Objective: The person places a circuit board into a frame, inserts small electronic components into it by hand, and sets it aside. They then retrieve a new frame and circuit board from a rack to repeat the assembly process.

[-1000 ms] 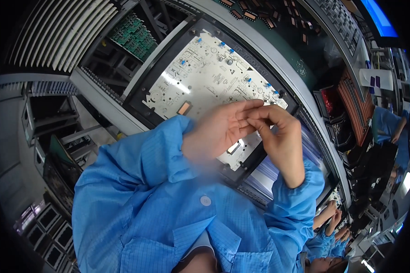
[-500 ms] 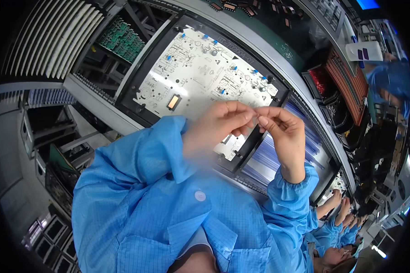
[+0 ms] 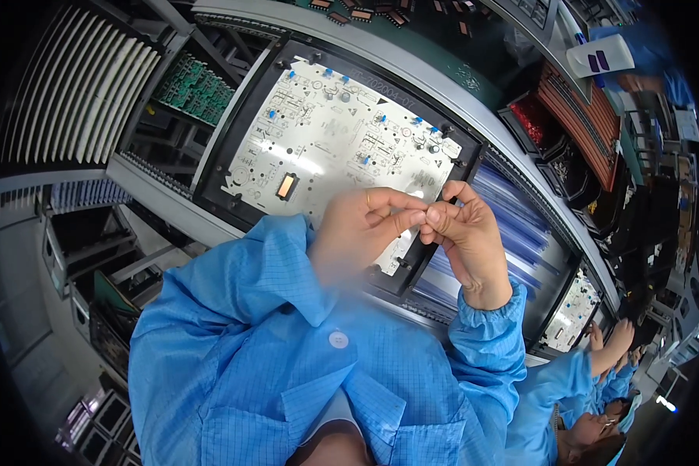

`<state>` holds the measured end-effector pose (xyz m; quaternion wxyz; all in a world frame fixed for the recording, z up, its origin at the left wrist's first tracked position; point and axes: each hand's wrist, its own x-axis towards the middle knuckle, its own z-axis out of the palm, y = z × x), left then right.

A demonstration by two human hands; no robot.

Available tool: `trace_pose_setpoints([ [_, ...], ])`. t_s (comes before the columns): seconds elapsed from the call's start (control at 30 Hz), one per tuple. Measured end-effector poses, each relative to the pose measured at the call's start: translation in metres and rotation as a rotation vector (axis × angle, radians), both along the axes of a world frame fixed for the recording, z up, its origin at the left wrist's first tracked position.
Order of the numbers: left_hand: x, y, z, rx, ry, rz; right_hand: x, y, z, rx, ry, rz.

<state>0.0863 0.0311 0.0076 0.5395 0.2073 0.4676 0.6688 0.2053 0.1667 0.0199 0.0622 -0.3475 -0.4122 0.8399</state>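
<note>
Over the lower right of a white circuit board (image 3: 326, 147), my left hand (image 3: 365, 229) and my right hand (image 3: 467, 237) meet fingertip to fingertip. Both are closed in a pinch. Whatever sits between the fingers is too small or hidden to make out. The board lies in a black carrier frame (image 3: 224, 163), with its lower part covered by my hands. It bears printed outlines, several small blue parts and, at its lower left, a dark part with an orange middle (image 3: 286, 186).
Blue-tinted strips (image 3: 512, 210) lie right of the frame, and another board (image 3: 571, 311) sits farther along the rail. Bins of red parts (image 3: 530, 124) stand at the right. Green boards (image 3: 196, 88) are stacked at the left. A co-worker's arm (image 3: 610, 349) reaches in at the lower right.
My hands have shifted slightly down, still pinched together, and my right fingers have bent differently. The whole view has moved a little. More of the farther board at the right now shows.
</note>
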Motion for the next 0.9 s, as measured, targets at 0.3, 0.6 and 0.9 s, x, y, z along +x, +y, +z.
trace_pose_setpoints([
  [0.3, 0.015, -0.003, -0.006, 0.014, 0.06, 0.218, 0.0, -0.024, 0.01, -0.058, 0.02, -0.175],
  [0.6, 0.014, -0.007, -0.004, 0.003, 0.369, 0.246, 0.0, -0.038, 0.015, -0.073, 0.043, -0.254],
  [0.9, -0.042, -0.038, -0.01, -0.197, 0.626, 0.485, 0.004, -0.033, 0.012, -0.023, 0.035, -0.325],
])
